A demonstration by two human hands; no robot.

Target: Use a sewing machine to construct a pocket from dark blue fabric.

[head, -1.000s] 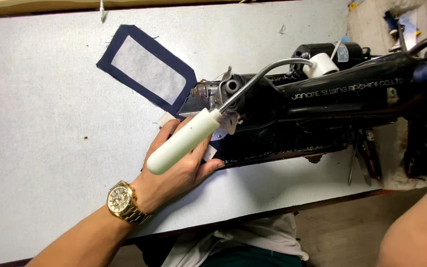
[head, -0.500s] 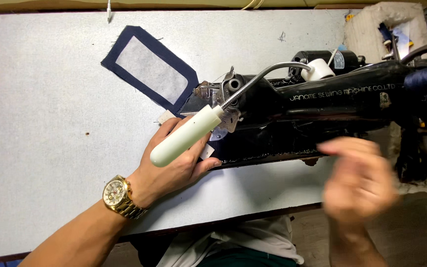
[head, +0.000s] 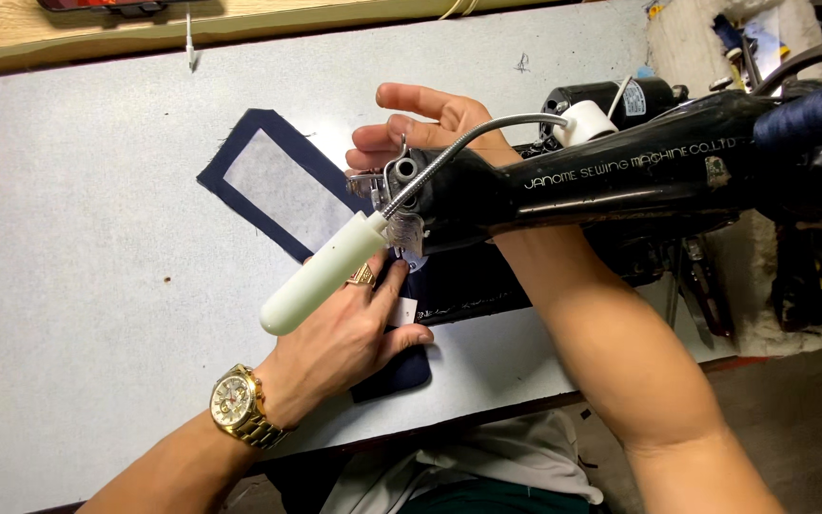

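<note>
Two bare hands work at the needle end of a black cast-metal sewing machine (head: pixel 620 181) that lies across the pale grey tabletop (head: pixel 78 247) from centre toward three o'clock. The left hand (head: pixel 354 328), with a gold metal wristwatch (head: pixel 238 407) on its wrist and a gold ring (head: pixel 363 277) on one finger, lies flat at about six o'clock of the needle, palm down, fingers together, pressing a dark navy cloth piece (head: pixel 397 366) onto the tabletop; its grip is not closed round anything. The right hand (head: pixel 430 119) reaches behind the machine head at twelve o'clock of the needle, fingers spread wide and open, holding nothing that can be seen; its forearm passes under the machine arm.

A navy-bordered rectangular fabric patch with a pale centre (head: pixel 273 186) lies flat at about ten o'clock of the left hand, its near corner running under the machine head. A white plastic lamp on a flexible silver gooseneck (head: pixel 321 276) slants over the left hand. On the machine's side a row of pale lettering runs along the arm, and a small white rectangular label (head: pixel 407 308) sits on the bed just beside the left thumb. A white thread spool (head: pixel 587 121) stands behind the arm at one o'clock.
</note>
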